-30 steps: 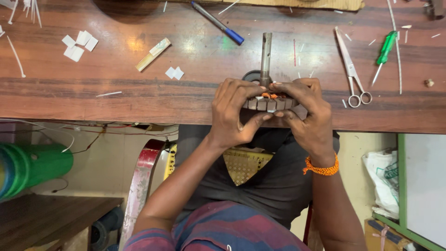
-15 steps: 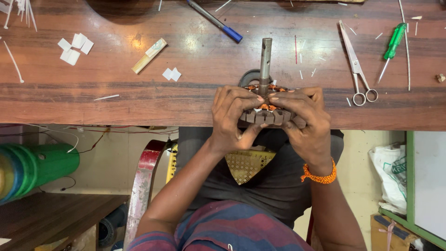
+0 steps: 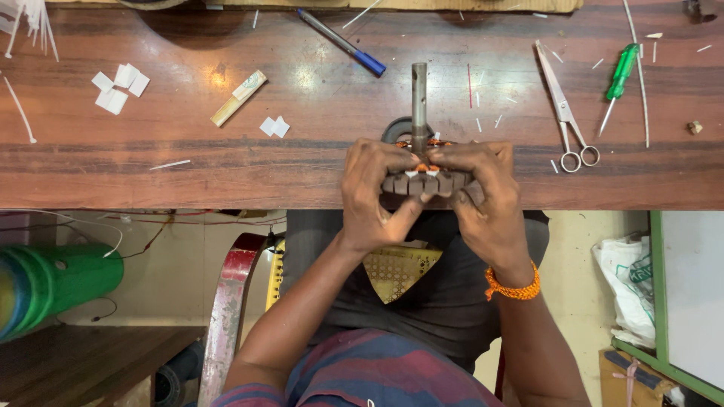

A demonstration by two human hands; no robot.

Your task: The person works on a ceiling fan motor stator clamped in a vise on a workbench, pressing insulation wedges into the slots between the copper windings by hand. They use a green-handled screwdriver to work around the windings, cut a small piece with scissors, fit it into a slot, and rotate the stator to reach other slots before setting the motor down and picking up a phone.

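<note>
My left hand (image 3: 377,197) and right hand (image 3: 483,197) clamp a slotted metal rotor (image 3: 422,181). Its smooth steel shaft (image 3: 419,98) juts over the scuffed wooden bench (image 3: 188,166).

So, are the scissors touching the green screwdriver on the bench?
Apart. The head view shows bare wood between the scissors and the green screwdriver, which lies to their right on the wooden bench.

both hands (image 3: 434,192) gripping motor rotor (image 3: 422,179), wooden bench (image 3: 188,173)
</note>
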